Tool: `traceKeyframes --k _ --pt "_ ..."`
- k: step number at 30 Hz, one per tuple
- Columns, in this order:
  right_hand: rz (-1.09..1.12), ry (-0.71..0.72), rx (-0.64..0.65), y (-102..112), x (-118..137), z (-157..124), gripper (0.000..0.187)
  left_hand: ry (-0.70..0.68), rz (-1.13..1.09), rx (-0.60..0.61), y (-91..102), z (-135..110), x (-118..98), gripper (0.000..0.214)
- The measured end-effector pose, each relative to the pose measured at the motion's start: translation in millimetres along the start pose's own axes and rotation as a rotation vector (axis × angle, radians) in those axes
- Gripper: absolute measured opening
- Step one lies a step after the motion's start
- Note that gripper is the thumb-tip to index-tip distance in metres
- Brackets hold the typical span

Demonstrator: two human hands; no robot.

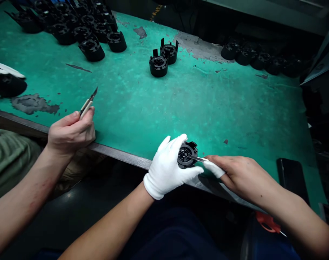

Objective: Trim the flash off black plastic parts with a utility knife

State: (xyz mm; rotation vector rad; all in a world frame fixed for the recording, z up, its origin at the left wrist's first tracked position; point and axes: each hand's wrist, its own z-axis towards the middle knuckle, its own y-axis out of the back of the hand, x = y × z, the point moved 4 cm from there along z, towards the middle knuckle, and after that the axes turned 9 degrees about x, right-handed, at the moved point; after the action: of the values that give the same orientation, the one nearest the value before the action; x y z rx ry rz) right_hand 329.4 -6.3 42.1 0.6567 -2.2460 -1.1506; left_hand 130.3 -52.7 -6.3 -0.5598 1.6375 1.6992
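Observation:
My left hand (168, 164), in a white glove, is wrapped round a round black plastic part (186, 156) at the table's front edge. The part's ringed inner face is turned up towards me, and a tab stands out from its far rim. In my bare right hand (230, 171) is a craft knife (197, 158) with a thin metal blade. White wrapping covers its handle, or a finger, on that side; I cannot tell which. The blade's tip reaches the middle of the black part.
A co-worker's hand (72, 130) at left holds another craft knife (90, 101), blade up. Their gloved hand (7, 70) grips a black part. Similar parts stand back left (91, 48), mid-back (159, 66) and back right (245, 54). A dark phone-like slab (292, 178) lies right.

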Motion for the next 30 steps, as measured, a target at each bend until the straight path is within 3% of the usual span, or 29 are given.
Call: traceKeyframes --k 10,15,18,23,27,30 --pt "0.155 -0.091 -0.039 -30.6 16.1 -6.9 0.048 -0.029 0.011 -0.036 1.3 -0.5 -8.3 0.089" --pt "0.343 -0.048 -0.029 -29.8 16.3 -7.7 0.041 -0.040 0.020 -0.072 1.7 1.4 -5.0 0.089" --pt "0.555 -0.052 -0.157 -32.6 19.5 -7.5 0.038 -0.043 0.003 -0.113 0.4 -0.7 -5.2 0.093" --pt "0.889 -0.104 -0.400 -46.8 32.8 11.6 0.039 0.188 -0.006 -0.131 -13.9 -36.9 -22.3 0.090" --pt "0.790 -0.136 -0.455 -32.8 21.6 18.9 0.040 0.197 0.014 -0.041 -19.8 -71.4 -44.8 0.092" --pt "0.585 -0.042 -0.415 -18.2 11.1 4.8 0.044 0.203 -0.064 -0.039 -8.4 -67.1 -38.6 0.097"
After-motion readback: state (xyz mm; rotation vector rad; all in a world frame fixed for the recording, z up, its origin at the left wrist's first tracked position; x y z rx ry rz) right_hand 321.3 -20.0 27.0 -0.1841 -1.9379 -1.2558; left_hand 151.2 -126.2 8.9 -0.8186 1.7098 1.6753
